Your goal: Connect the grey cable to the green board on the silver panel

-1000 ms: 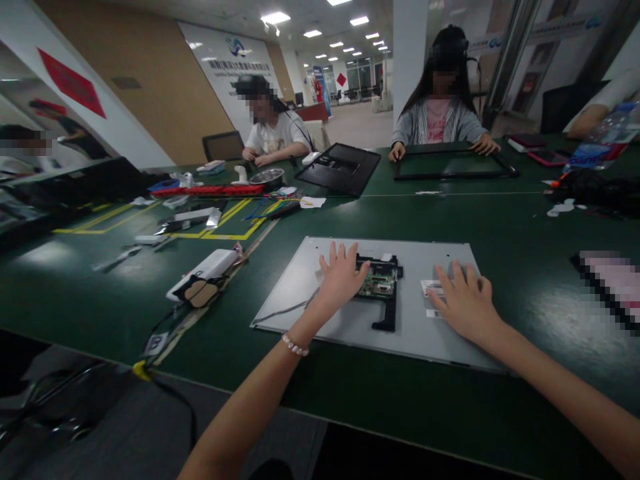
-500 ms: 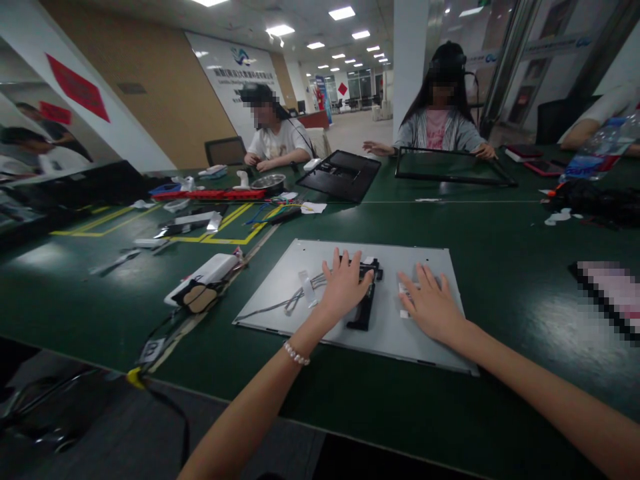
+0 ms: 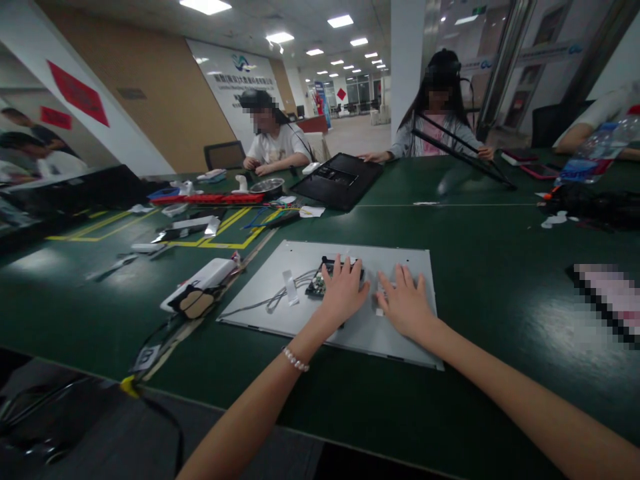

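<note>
Green tabletop (image 3: 500, 287) | left hand (image 3: 345, 288) partly hides circuit board (image 3: 317, 285) | label (image 3: 380, 312) unreadable

a green table (image 3: 190, 357) is bearing a grey panel (image 3: 370, 333), which is lying flat near the front edge. a white block (image 3: 205, 281) is resting left of it. farther back, coloured wires (image 3: 275, 217), a red strip (image 3: 220, 199), a metal dish (image 3: 267, 187) and a black cover (image 3: 345, 190) are lying; yellow tape (image 3: 225, 244) is marking the table. a bottle (image 3: 585, 162) and a black bundle (image 3: 590, 207) are sitting at right.
</note>
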A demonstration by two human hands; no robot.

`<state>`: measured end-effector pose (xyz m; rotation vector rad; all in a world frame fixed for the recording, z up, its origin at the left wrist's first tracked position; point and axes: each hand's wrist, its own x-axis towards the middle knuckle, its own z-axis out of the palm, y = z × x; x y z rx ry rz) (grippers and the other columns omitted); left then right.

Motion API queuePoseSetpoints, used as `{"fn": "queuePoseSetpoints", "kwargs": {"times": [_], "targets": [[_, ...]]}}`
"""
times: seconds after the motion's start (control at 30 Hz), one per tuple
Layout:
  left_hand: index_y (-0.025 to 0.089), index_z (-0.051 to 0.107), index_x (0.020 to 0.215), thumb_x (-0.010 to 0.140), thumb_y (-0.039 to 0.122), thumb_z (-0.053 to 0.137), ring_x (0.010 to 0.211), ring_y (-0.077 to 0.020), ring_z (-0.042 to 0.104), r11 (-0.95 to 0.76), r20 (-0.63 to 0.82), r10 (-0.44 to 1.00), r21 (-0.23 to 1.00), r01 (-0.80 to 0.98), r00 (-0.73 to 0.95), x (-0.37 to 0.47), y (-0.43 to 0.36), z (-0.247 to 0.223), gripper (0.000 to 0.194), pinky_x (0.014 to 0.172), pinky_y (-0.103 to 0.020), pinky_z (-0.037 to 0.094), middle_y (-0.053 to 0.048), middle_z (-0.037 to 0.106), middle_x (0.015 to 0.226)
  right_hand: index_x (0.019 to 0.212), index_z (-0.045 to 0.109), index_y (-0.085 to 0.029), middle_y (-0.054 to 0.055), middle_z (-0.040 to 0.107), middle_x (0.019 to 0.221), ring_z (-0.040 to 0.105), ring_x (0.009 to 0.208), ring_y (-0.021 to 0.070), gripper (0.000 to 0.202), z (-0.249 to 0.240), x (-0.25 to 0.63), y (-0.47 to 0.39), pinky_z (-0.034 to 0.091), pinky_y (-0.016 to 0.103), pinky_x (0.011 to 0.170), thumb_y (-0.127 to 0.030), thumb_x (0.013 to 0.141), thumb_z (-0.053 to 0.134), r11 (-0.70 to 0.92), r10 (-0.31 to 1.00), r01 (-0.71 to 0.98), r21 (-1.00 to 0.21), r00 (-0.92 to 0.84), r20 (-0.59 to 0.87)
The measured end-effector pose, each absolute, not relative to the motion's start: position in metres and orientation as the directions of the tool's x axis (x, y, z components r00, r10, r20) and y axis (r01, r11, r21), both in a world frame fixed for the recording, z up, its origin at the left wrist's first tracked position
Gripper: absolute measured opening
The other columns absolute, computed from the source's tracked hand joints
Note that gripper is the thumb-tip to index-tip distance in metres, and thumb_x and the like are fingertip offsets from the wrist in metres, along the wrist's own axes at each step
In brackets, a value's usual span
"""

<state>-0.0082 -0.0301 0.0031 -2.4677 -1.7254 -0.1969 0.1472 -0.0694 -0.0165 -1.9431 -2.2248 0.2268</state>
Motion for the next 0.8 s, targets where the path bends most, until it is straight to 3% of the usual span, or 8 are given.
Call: {"fn": "queuePoseSetpoints", "kwargs": {"times": [0.27,0.43,0.6,0.8], "targets": [[0.02,0.056,0.131,0.094,0.03,0.043,0.146,-0.0364,0.025,-0.351,0.222,0.904,-0.104,0.931,0.366,-0.008,-0.033,0.008,0.04,0.115,-0.068,0.012,-0.015,0.049,0.147,0.152,0.038,-0.019,0.021,0.024,0.161,0.017,0.148,0.0383,0.057,-0.015,0.139,-0.068,0.014,0.062,0.112,-0.042,0.101,0.031,0.131,0.991,0.958,-0.254,-0.119,0.063],[0.02,0.056,0.129,0.094,0.024,0.04,0.148,-0.032,0.022,-0.424,0.245,0.863,-0.121,0.898,0.441,-0.006,-0.035,0.008,0.039,0.116,-0.067,0.008,-0.014,0.047,0.148,0.151,0.039,-0.019,0.023,0.024,0.161,0.018,0.148,0.0392,0.056,-0.016,0.133,-0.063,0.014,0.063,0.111,-0.042,0.101,0.03,0.131,0.991,0.957,-0.258,-0.118,0.065],[0.018,0.056,0.129,0.094,0.016,0.036,0.144,-0.0302,0.032,-0.495,0.202,0.838,-0.111,0.862,0.507,-0.008,-0.036,0.002,0.041,0.116,-0.068,0.01,-0.015,0.057,0.138,0.152,0.038,-0.021,0.021,0.025,0.161,0.019,0.148,0.0378,0.056,-0.016,0.124,-0.058,0.014,0.062,0.111,-0.042,0.101,0.028,0.123,0.992,0.954,-0.273,-0.108,0.07],[0.021,0.055,0.132,0.094,0.015,0.036,0.142,-0.0312,0.035,-0.447,0.197,0.864,-0.122,0.886,0.463,-0.011,-0.035,0.001,0.043,0.116,-0.068,0.011,-0.014,0.058,0.136,0.152,0.038,-0.022,0.02,0.025,0.161,0.019,0.148,0.038,0.056,-0.017,0.115,-0.053,0.014,0.063,0.111,-0.044,0.102,0.026,0.115,0.993,0.951,-0.288,-0.103,0.056]]}}
